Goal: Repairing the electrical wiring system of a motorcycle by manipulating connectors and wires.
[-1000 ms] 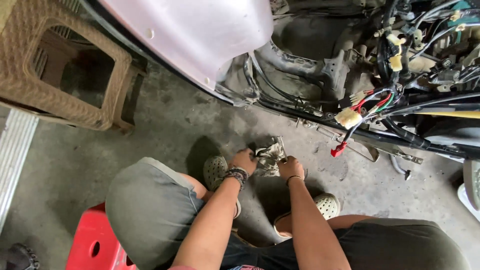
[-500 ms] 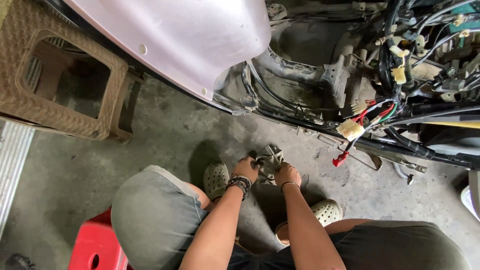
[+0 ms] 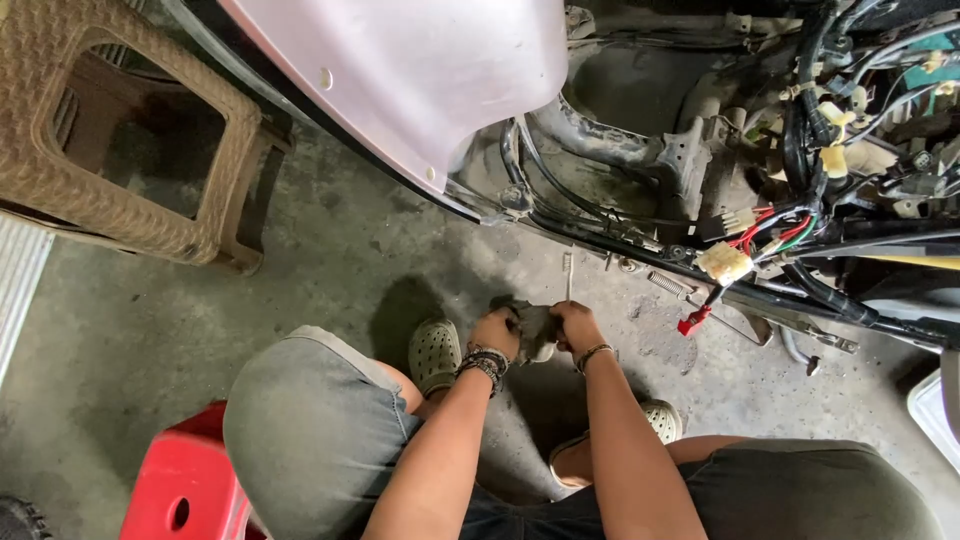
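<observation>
A small dirty grey metal part (image 3: 535, 328) is held low over the concrete floor between both hands. My left hand (image 3: 497, 333), with a beaded bracelet at the wrist, grips its left side. My right hand (image 3: 577, 325), with a thin bangle, grips its right side. A thin pale rod (image 3: 567, 276) sticks up just above the part. Most of the part is hidden by my fingers. My knees and pale clogs (image 3: 436, 353) flank the hands.
A stripped scooter frame (image 3: 640, 150) with loose wiring and connectors (image 3: 725, 263) stands ahead, under a pale pink body panel (image 3: 410, 70). A brown woven plastic stool (image 3: 120, 130) is at upper left. A red plastic stool (image 3: 180, 490) is under me.
Both hands stay together on the part and have shifted slightly. The part has turned in the grip, so less of it shows now.
</observation>
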